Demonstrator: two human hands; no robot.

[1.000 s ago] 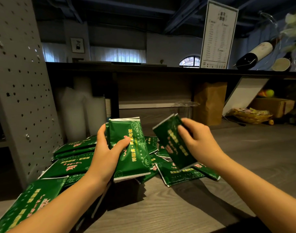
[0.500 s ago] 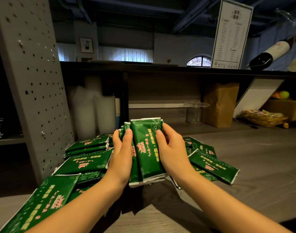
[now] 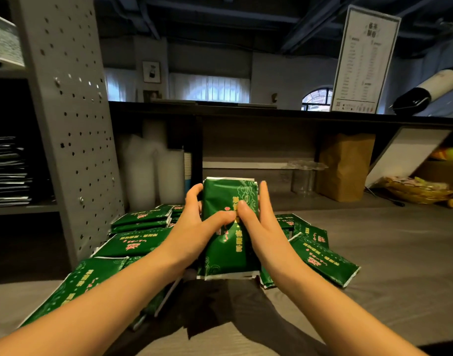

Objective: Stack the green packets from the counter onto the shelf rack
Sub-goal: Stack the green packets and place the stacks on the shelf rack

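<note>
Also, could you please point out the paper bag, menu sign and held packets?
paper bag (image 3: 346,167): head view, front face.
menu sign (image 3: 364,60): head view, printed middle.
held packets (image 3: 226,253): head view, top packet's face.

One second back: single packet in right hand (image 3: 262,227), held apart from the bundle of green packets (image 3: 228,255) that left hand (image 3: 192,227) gripped alone. Half a second back: that packet already on the front of the bundle, both hands closing in from the sides. Now: bundle squared up between both hands, the two thumbs slid inward and meeting on its front face (earlier they sat at the edges). Right fingers (image 3: 263,194) have straightened along the bundle's right edge. The person's head has turned leftward: shelf rack (image 3: 66,129) fills more of the left, and its shelves with dark stacked items have come into sight.
</note>
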